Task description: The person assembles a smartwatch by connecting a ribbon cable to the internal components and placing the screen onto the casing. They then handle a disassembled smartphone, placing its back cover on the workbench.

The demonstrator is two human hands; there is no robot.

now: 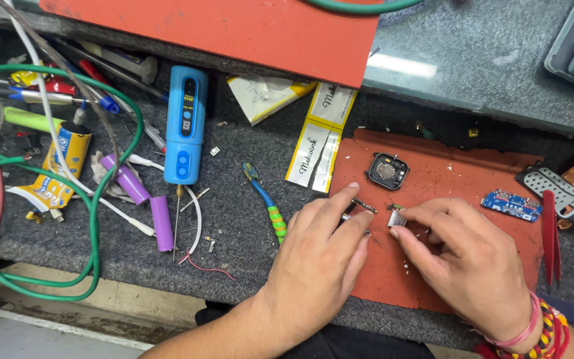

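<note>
A cluttered grey tabletop (247,226) is seen from above. At its nine o'clock edge a green cable (94,219) is looped around a squeezed yellow glue tube (61,166), with two purple cylindrical cells (142,199) lying just beside it. Toward eleven o'clock a blue electric screwdriver (185,123) is laid bit-down, and a blue-and-green toothbrush (267,203) is set near the centre. At six o'clock the left hand (317,262) is rested on the edge of a red mat (446,179), its thumb and forefinger pressed together on a thin dark tool (364,205). Just beside it, the right hand (460,256) is shown pinching a small silvery metal part (396,219) between thumb and fingertips, the part held just over the mat's middle. At twelve o'clock from the hands a square dark watch case (388,171) is placed on the mat. Toward three o'clock a small blue circuit board (511,204), red tweezers (551,239) and a grey perforated strap (559,193) are laid out.
</note>
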